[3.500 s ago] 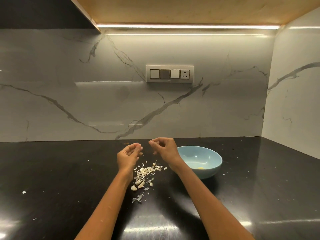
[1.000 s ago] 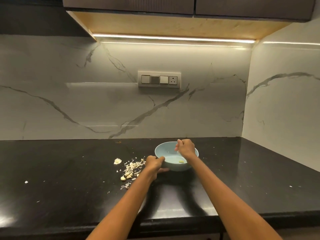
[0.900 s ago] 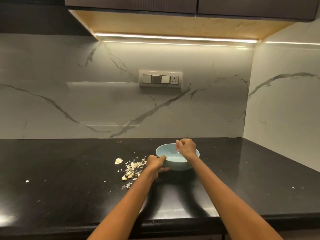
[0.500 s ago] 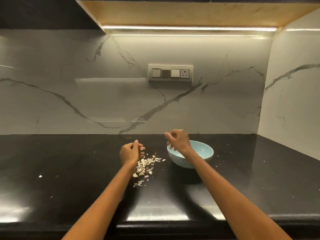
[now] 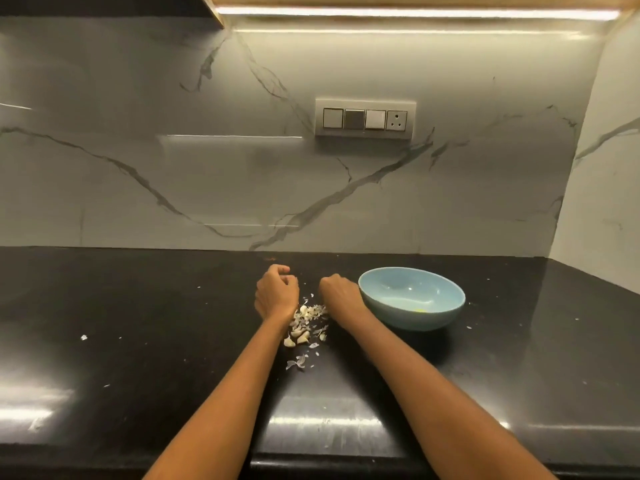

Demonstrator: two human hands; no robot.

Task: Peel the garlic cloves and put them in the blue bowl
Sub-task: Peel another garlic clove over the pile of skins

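Observation:
A blue bowl (image 5: 415,322) stands on the black counter (image 5: 138,323), with a small yellowish garlic piece (image 5: 420,310) inside near its front wall. Left of it lies a pile of garlic cloves and papery skins (image 5: 304,323). My left hand (image 5: 277,292) hovers at the pile's far left edge, fingers curled into a loose fist with nothing visible in them. My right hand (image 5: 339,294) is lowered at the pile's far right edge, just beside the bowl's left rim. Its fingers curl downward and the fingertips are hidden behind the knuckles.
Loose skin flakes (image 5: 298,363) lie nearer to me than the pile, and small white specks (image 5: 83,337) dot the counter to the left. A marble wall with a switch panel (image 5: 365,119) rises behind. A side wall (image 5: 602,209) closes the right corner.
A second ago my left hand held the bowl's rim and my right hand was over the bowl. Both hands have since moved left and come down at the garlic pile.

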